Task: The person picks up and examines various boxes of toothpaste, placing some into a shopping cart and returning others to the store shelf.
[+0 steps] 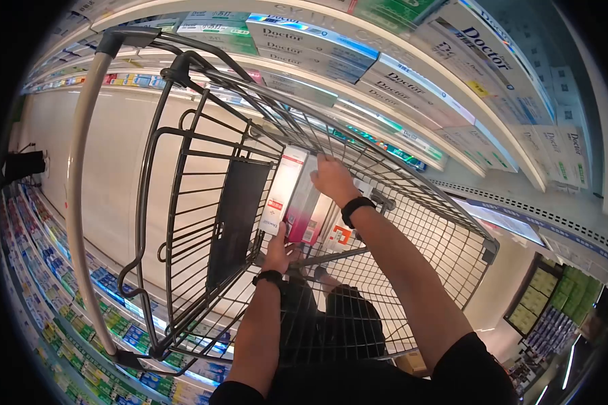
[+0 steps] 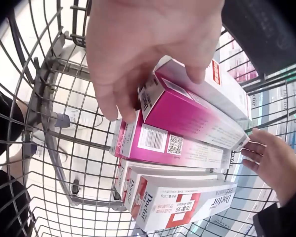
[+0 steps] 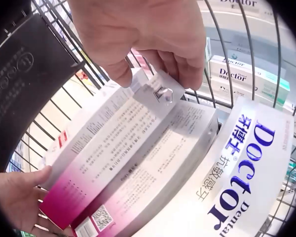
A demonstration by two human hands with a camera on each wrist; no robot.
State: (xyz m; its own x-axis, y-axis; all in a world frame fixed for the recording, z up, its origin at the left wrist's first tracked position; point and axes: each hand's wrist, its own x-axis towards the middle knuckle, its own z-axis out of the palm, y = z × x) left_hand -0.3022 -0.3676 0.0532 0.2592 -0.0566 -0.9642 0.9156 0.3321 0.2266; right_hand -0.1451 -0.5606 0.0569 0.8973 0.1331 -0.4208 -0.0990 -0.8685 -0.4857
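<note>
While you stand in a shop aisle, stocked shelves line both sides of a pale, glossy floor. Your wire cart fills the view between them. Boxes: a pink-and-white stack standing on end inside the cart, against its wire wall and just beside a black panel. Two Doctor cartons lie against the stack in the left wrist view. Your right hand pinches the stack's upper end between thumb and fingertips. Your left hand curls its fingers round the lower end. Each wrist wears a black band.
</note>
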